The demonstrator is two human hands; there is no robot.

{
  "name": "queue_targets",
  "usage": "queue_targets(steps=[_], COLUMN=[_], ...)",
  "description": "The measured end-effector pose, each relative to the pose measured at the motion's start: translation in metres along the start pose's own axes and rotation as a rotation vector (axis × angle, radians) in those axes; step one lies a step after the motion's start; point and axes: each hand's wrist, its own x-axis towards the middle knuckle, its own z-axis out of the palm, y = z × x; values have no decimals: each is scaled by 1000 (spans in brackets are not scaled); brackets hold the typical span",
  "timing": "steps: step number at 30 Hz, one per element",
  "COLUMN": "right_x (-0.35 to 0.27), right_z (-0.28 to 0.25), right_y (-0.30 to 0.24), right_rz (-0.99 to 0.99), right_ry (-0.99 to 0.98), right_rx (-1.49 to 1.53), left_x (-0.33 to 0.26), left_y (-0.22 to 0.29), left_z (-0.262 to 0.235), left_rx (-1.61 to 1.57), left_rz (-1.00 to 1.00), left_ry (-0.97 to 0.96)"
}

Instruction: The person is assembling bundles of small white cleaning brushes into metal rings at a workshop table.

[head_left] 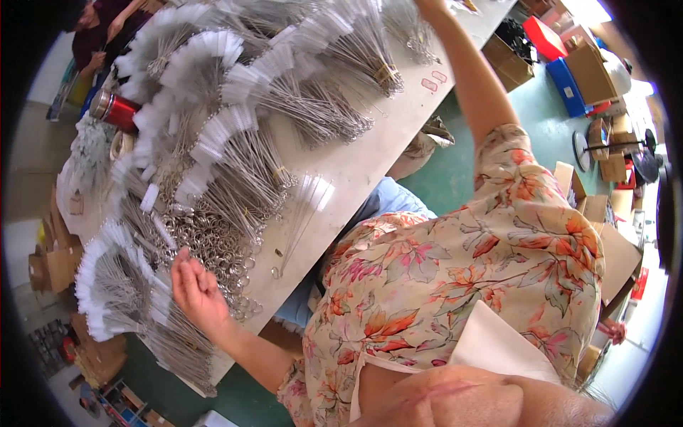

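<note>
My left hand (197,288) is at the near edge of a heap of metal rings (224,252), its fingers curled and pressed together. A small white-bristled brush (164,232) lies at the fingertips; whether they grip it or something smaller, I cannot make out. My right forearm (462,60) stretches past the table's far end, and the hand is cut off by the top edge. Bundles of thin wire brushes (238,153) with pale bristles and looped ends cover much of the table. A few loose wire brushes (306,213) lie apart, close to my body.
The pale table (341,167) runs diagonally between me and the bundles. A red metal flask (115,110) stands at its far left side. Another person's arm (122,21) shows at top left. Cardboard boxes (509,60) and a blue crate (567,89) sit on the green floor.
</note>
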Motion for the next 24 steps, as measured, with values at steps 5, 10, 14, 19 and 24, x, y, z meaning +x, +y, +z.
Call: queue_targets(steps=[5,10,14,19,24], right_x=[61,67,42,60,9], right_z=[-58,-81,-56,-72,-24], right_y=[115,118,96,71,-75], right_rz=[-231,-116,-174,-211,-561], right_ry=[117,-110,-33,172,240], right_rx=[-390,-1040,-1030,-832,-85], left_x=[5,-12,-35,-42,-58], left_y=[-2,-9,-15,-28,-35], left_z=[2,-15,-58,-80,-95], left_rx=[-122,-147,-188,-307,-336], left_rz=[2,39,68,109,25], left_ry=[40,73,139,249,252])
